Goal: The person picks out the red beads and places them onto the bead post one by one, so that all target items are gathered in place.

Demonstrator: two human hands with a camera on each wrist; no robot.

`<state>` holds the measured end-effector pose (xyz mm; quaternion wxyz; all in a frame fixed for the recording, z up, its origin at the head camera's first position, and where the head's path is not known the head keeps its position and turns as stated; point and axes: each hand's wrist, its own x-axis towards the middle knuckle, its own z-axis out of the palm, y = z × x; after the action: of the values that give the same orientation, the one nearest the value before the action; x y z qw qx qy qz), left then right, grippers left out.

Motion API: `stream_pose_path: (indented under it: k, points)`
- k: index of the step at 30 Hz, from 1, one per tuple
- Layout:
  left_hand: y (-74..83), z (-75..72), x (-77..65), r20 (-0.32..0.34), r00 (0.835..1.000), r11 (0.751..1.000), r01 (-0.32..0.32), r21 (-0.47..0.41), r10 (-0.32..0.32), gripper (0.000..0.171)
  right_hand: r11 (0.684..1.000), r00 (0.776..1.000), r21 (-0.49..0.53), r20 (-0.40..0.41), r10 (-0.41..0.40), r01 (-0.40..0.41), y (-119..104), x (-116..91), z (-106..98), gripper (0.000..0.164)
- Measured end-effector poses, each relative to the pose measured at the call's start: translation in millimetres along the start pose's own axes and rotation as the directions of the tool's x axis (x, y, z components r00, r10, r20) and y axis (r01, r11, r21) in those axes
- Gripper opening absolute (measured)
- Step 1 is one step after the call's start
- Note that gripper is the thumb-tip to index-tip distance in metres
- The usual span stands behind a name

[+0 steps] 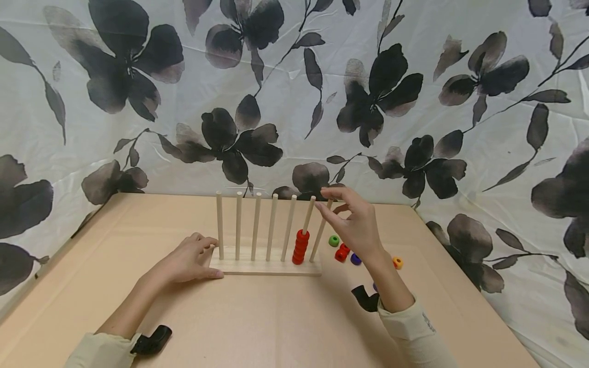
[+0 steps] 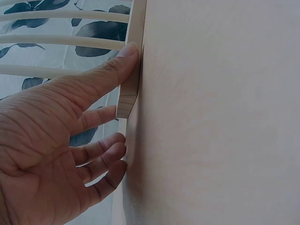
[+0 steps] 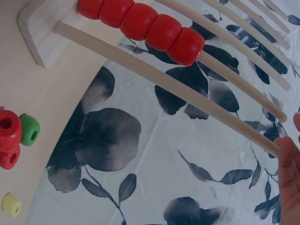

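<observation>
A wooden bead stand (image 1: pixel 267 267) with a row of upright pegs is on the table. Several red beads (image 1: pixel 300 247) are stacked on the second peg from its right end. My left hand (image 1: pixel 184 261) grips the left end of the base, thumb on the front edge and index finger at the end; its other fingers are loosely bent in the left wrist view. Up at the top of the rightmost peg (image 3: pixel 168 89) is my right hand (image 1: pixel 352 220), thumb and index finger apart, no bead visible between them. In the right wrist view, a fingertip overlaps that peg's tip.
Right of the stand lie loose beads: a green bead (image 1: pixel 334 240), red beads (image 1: pixel 341 254), a blue bead (image 1: pixel 356 259) and an orange bead (image 1: pixel 398 262). A yellow bead (image 3: pixel 11 205) shows in the right wrist view. Behind the table hangs a floral cloth (image 1: pixel 294 102).
</observation>
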<state>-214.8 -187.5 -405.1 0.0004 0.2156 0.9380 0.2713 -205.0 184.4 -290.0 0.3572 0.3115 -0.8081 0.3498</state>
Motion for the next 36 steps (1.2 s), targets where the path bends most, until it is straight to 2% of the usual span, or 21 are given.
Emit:
stream_pose_path:
  k: [8, 19, 24, 30, 36]
  points:
    - [0.0, 0.3, 0.5, 0.005, 1.000, 1.000, 0.001, 0.002, -0.001, 0.079, 1.000, 1.000, 0.010, -0.023, 0.006, -0.006, 0.6, -5.0, -4.9, 0.035]
    - [-0.8, 0.3, 0.5, 0.001, 1.000, 1.000, -0.010, 0.006, 0.010, 0.079, 0.999, 0.999, -0.030, -0.022, 0.035, -0.036, 3.5, -11.6, -13.4, 0.034]
    - [-1.0, 0.3, -0.1, 0.007, 1.000, 1.000, -0.009, 0.004, 0.009, 0.079, 0.993, 0.993, -0.052, 0.040, 0.110, -0.108, 6.4, -17.7, -16.4, 0.035]
    - [-1.6, 0.8, 0.3, 0.007, 1.000, 1.000, -0.004, 0.009, 0.004, 0.079, 0.978, 0.967, -0.073, 0.153, 0.203, -0.194, 14.8, -26.3, -19.1, 0.035]
    - [-0.8, 0.8, 0.2, 0.003, 1.000, 1.000, -0.006, 0.011, 0.006, 0.079, 0.972, 0.955, -0.073, 0.183, 0.235, -0.225, 20.2, -31.2, -20.3, 0.036]
